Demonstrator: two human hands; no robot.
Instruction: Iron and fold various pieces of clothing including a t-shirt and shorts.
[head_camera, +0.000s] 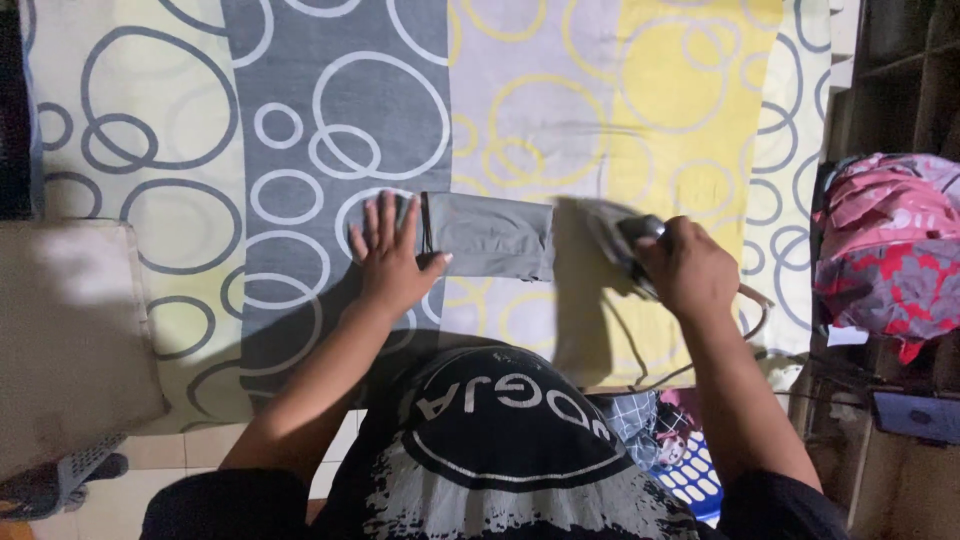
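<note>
- Flat and spread, the left hand (388, 255) presses one end of a folded grey garment (488, 236).
- Clenched, the right hand (690, 268) grips one iron (618, 240) at the garment's other end.
- Both rest on one ring-patterned sheet (300, 120); a pink cloth pile (885, 255) sits aside.

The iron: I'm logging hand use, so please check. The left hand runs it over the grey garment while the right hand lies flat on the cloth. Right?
Swapped. In the head view the right hand grips the iron, and the left hand lies flat at the end of the grey garment.
</note>
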